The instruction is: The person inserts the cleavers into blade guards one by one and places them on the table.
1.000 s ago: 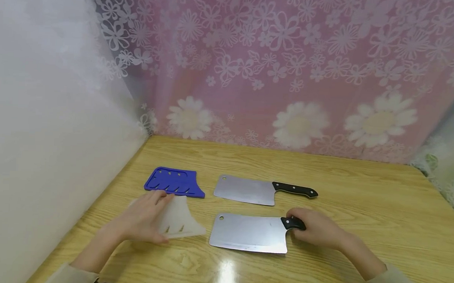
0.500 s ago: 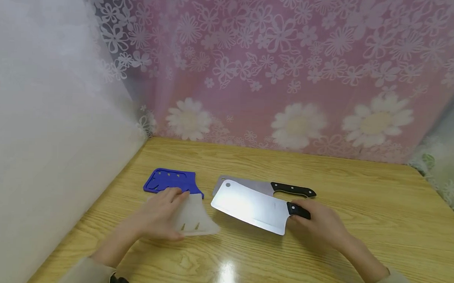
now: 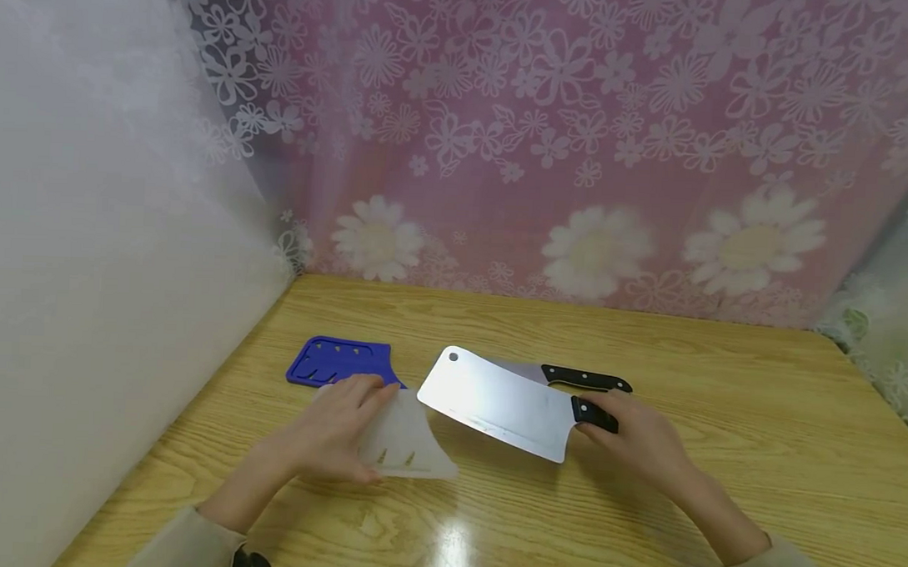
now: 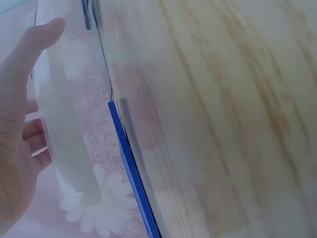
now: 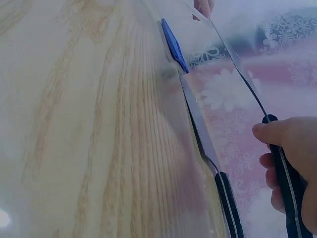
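Observation:
My left hand (image 3: 332,434) grips a white plastic blade cover (image 3: 411,440) between thumb and fingers; the left wrist view shows this cover (image 4: 72,139) raised off the table. My right hand (image 3: 647,440) holds a cleaver (image 3: 502,410) by its black handle. The blade is up off the wood and tilted, its holed end toward the white cover. In the right wrist view fingers and thumb wrap the handle (image 5: 287,193). The blade's front corner sits right beside the cover's upper edge in the head view.
Behind the raised blade lies a second cleaver (image 3: 586,378) on the wooden table (image 3: 721,368), its blade mostly hidden. A blue blade cover (image 3: 346,359) lies at the left, partly behind my left hand. A pink floral curtain (image 3: 486,234) closes the back and a white sheet (image 3: 124,264) the left.
The right hand has lifted the cleaver from the table, tilting it and bringing it over the second one. The left hand has carried the white cover to the right, toward the blade.

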`<state>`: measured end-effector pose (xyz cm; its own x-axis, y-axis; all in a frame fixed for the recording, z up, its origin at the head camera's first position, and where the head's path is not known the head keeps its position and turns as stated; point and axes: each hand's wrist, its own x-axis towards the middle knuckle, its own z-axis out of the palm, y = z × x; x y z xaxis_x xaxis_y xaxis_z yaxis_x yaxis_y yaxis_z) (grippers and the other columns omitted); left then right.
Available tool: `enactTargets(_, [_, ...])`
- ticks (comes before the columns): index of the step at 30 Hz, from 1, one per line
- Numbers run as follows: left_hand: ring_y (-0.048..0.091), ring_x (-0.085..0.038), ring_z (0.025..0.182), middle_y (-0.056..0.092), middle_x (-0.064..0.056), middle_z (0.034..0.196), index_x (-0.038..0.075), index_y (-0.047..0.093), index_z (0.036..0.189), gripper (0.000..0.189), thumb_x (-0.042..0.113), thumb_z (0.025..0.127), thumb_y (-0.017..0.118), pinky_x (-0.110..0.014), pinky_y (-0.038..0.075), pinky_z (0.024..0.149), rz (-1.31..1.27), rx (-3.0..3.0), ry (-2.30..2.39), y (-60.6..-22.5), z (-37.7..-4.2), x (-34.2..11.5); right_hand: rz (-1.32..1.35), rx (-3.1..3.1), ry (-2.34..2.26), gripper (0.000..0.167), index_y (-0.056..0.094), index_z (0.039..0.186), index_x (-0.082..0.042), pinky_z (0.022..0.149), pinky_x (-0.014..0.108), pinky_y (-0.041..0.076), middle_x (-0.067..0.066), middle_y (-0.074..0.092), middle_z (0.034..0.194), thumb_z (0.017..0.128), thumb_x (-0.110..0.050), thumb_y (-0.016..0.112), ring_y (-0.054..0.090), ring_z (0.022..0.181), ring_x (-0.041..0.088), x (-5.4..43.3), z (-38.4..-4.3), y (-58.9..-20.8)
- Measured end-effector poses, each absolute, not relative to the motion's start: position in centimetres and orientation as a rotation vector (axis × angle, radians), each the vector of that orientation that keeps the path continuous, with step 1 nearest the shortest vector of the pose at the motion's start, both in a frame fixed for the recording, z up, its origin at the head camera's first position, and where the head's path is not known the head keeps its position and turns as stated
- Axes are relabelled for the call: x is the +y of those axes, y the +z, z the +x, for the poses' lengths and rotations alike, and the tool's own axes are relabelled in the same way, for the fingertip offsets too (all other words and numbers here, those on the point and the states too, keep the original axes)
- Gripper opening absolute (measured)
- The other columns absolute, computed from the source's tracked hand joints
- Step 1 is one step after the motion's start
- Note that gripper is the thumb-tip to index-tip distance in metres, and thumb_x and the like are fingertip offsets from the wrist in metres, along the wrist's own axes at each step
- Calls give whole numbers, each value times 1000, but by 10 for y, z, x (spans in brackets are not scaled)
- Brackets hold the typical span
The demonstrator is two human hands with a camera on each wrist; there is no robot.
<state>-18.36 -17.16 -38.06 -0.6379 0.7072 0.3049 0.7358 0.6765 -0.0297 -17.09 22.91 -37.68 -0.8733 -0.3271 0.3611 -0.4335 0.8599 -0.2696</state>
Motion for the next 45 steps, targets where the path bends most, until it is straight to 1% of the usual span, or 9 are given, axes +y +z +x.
enactTargets(6, [46, -29, 108, 46, -16, 119, 2, 42, 135, 109, 59, 49, 77, -47, 42, 87, -1140, -2566, -147, -381, -183, -172, 581, -2713, 492, 38, 66, 110, -5, 56, 32, 46, 11, 65, 98, 75, -18, 76, 61, 74, 21, 232, -171, -374])
enactTargets(13, [46, -29, 108, 46, -15, 119, 2, 42, 135, 110, 60, 49, 77, -47, 42, 88, -1124, -2572, -137, -380, -182, -172, 592, -2703, 474, 38, 67, 109, -6, 52, 27, 40, 7, 65, 94, 75, -19, 76, 54, 68, 13, 234, -171, -377])
enactTargets(20, [47, -28, 106, 48, -15, 116, -1, 45, 132, 109, 65, 50, 73, -44, 41, 90, -1120, -2565, -45, -381, -182, -167, 703, -2533, 355, 37, 68, 103, -8, 48, 24, 40, 0, 60, 82, 69, -19, 80, 52, 61, 9, 233, -171, -381])
enactTargets(28, [47, -27, 103, 49, -14, 115, 0, 47, 131, 107, 63, 49, 73, -43, 42, 87, -1082, -2570, -109, -382, -183, -164, 739, -2477, 304, 39, 69, 102, -8, 49, 31, 47, 5, 67, 83, 67, -21, 81, 63, 66, 19, 234, -172, -385])
enactTargets(31, [47, -25, 100, 49, -12, 114, 1, 48, 131, 105, 62, 49, 73, -42, 43, 84, -1062, -2586, -167, -381, -183, -164, 822, -2392, 252, 39, 69, 100, -6, 45, 26, 45, 5, 66, 77, 67, -25, 79, 62, 59, 16, 236, -174, -387])
enactTargets(34, [48, -23, 97, 50, -11, 112, 1, 49, 130, 104, 60, 48, 75, -41, 43, 82, -1084, -2581, -191, -381, -183, -164, 897, -2313, 235, 39, 68, 99, -3, 41, 20, 40, 3, 64, 72, 80, -37, 69, 56, 51, 10, 239, -174, -389])
enactTargets(36, [49, -23, 96, 50, -11, 111, 0, 50, 129, 103, 59, 48, 75, -41, 44, 81, -1098, -2577, -194, -382, -183, -165, 945, -2274, 232, 45, 68, 98, -4, 40, 17, 36, 1, 61, 68, 89, -47, 54, 51, 47, 6, 241, -174, -390])
enactTargets(39, [49, -23, 97, 50, -11, 111, 1, 51, 129, 104, 58, 47, 76, -41, 43, 82, -1095, -2593, -188, -383, -183, -168, 1025, -2215, 228, 55, 68, 97, -8, 38, 15, 31, -3, 56, 64, 94, -52, 36, 41, 44, 0, 241, -172, -390])
enactTargets(45, [48, -20, 104, 49, -8, 117, 6, 48, 133, 102, 58, 50, 76, -39, 42, 89, -1167, -2647, -221, -384, -181, -168, 1140, -2190, 262, 48, 65, 96, -13, 39, 13, 25, -8, 49, 64, 95, -50, 35, 29, 48, -5, 244, -167, -390])
